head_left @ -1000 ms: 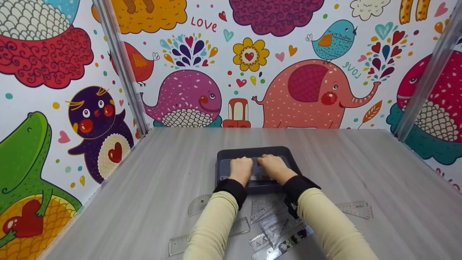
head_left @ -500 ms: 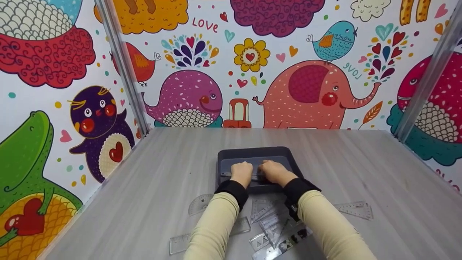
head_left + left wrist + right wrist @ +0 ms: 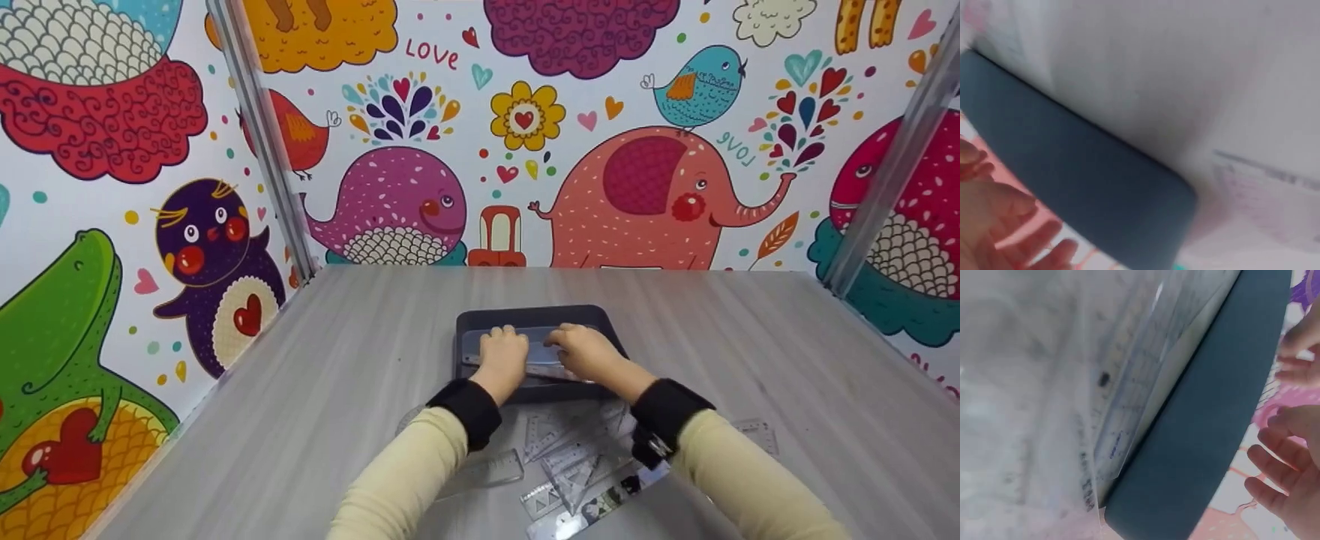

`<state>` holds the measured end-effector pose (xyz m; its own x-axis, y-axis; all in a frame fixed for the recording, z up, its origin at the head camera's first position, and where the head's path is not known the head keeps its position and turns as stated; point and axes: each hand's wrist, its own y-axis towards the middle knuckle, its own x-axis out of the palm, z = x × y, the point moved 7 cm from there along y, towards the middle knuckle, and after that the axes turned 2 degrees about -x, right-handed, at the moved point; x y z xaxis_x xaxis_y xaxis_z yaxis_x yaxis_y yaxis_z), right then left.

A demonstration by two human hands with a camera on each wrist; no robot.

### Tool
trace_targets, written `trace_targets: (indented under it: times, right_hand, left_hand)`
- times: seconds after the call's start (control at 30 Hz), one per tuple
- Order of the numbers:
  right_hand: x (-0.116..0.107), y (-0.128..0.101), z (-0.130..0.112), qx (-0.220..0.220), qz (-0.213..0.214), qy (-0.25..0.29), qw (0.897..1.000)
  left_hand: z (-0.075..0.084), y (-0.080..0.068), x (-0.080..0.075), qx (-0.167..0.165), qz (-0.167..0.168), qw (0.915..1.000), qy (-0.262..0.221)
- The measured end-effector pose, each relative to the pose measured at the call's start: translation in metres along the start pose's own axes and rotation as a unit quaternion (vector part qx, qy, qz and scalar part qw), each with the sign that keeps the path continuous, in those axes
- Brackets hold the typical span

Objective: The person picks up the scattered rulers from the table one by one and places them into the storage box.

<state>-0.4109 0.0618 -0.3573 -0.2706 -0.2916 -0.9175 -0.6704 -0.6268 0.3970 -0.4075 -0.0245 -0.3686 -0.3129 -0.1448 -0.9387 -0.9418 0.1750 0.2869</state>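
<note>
We note left hand [image 3: 504,360] and right hand [image 3: 589,354], fingers [image 3: 1275,467] loosely parted, seemingly empty, over the tray [image 3: 534,314]; a dragging cuff [image 3: 673,411] could scatter rulers [image 3: 600,504].

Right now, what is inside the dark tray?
A ruler-like strip lies in the dark tray, partly covered by the left hand; anything else behind it or the right hand is hidden.
</note>
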Motion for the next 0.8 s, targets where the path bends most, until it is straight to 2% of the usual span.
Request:
trace_targets:
  times: [0.13,0.2,0.3,0.37,0.47,0.63,0.8]
  right_hand:
    - [-0.018,-0.023,-0.015,-0.06,0.056,0.003,0.997]
    - [-0.024,-0.036,-0.024,-0.082,0.054,0.013,0.995]
    - [-0.028,-0.055,-0.036,-0.103,0.009,0.044,0.994]
    - [-0.026,-0.067,-0.043,-0.105,-0.043,0.072,0.991]
    - [-0.019,-0.085,-0.054,-0.109,-0.118,0.099,0.982]
    - [-0.008,-0.11,-0.067,-0.124,-0.2,0.089,0.968]
    - [0.0,-0.121,-0.074,-0.132,-0.231,0.053,0.962]
  left_hand:
    - [0.01,-0.027,-0.021,0.016,0.058,0.9981,-0.012]
    - [0.017,-0.044,-0.027,0.036,0.042,0.9978,-0.037]
    - [0.025,-0.068,-0.028,0.072,-0.013,0.9941,-0.08]
    - [0.027,-0.083,-0.026,0.087,-0.055,0.9893,-0.104]
    - [0.027,-0.101,-0.021,0.102,-0.094,0.9816,-0.132]
    - [0.027,-0.124,-0.015,0.132,-0.122,0.9749,-0.132]
    - [0.028,-0.141,-0.012,0.143,-0.141,0.9734,-0.11]
